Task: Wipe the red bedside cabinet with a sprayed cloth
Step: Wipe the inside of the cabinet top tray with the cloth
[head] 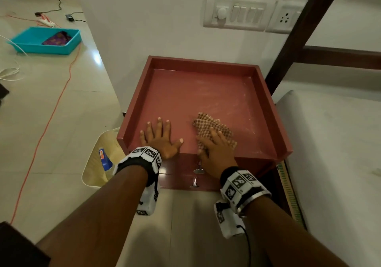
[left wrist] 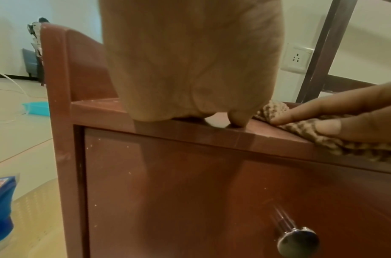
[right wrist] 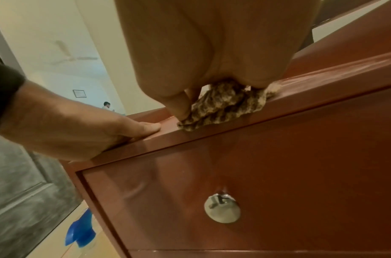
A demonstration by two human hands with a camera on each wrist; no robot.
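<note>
The red bedside cabinet (head: 206, 93) stands against the wall, with a raised rim on three sides of its dusty top. A brown checked cloth (head: 206, 122) lies near the front edge, right of centre. My right hand (head: 216, 149) lies over the cloth's near part with straight fingers, pressing it onto the top. The left wrist view shows those fingers (left wrist: 355, 104) flat on the cloth (left wrist: 311, 137). My left hand (head: 161, 139) rests flat on the bare top at the front left, fingers spread, a short gap from the cloth. The right wrist view shows the cloth (right wrist: 223, 104) bunched under the right palm at the edge.
Two metal drawer knobs (head: 199, 171) stick out of the cabinet front. A blue spray bottle (head: 105, 159) stands in a cream bin (head: 86, 174) left of the cabinet. The mattress (head: 329, 143) abuts its right side. A teal tray (head: 24, 44) and an orange cable (head: 51, 118) lie on the floor.
</note>
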